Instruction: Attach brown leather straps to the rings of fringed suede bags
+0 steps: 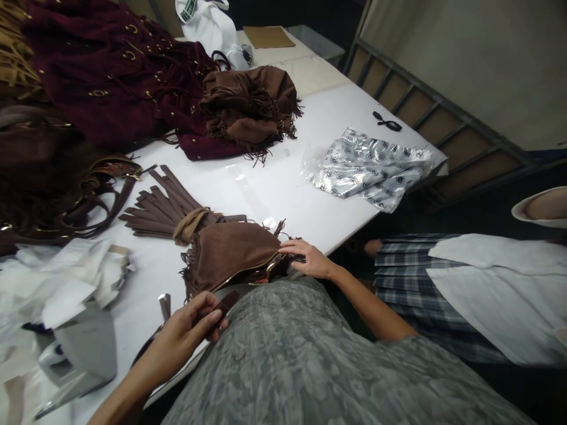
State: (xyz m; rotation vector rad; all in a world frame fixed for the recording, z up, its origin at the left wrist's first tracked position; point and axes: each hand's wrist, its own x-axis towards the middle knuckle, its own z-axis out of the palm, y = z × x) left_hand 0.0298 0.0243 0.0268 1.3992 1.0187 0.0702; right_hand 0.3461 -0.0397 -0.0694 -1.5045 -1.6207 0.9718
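A brown fringed bag (239, 247) with a gold-toned zipper lies at the table's near edge, against the grey patterned shirt I see below me. My right hand (306, 258) has its fingers closed over the right end of this bag, by the zipper's end. Off the bag's lower left corner, my left hand (201, 323) pinches a short dark brown strap (229, 301) between thumb and fingers. Just behind the bag rests a bundle of brown straps (162, 206), tied with a tan band.
Maroon bags (110, 77) and a brown fringed bag (252, 106) are piled at the back left. Plastic-wrapped printed packets (367, 168) lie right. White papers (57, 277) and a grey-white dispenser (80, 348) occupy the left. A person in a plaid skirt (398, 289) is at my right.
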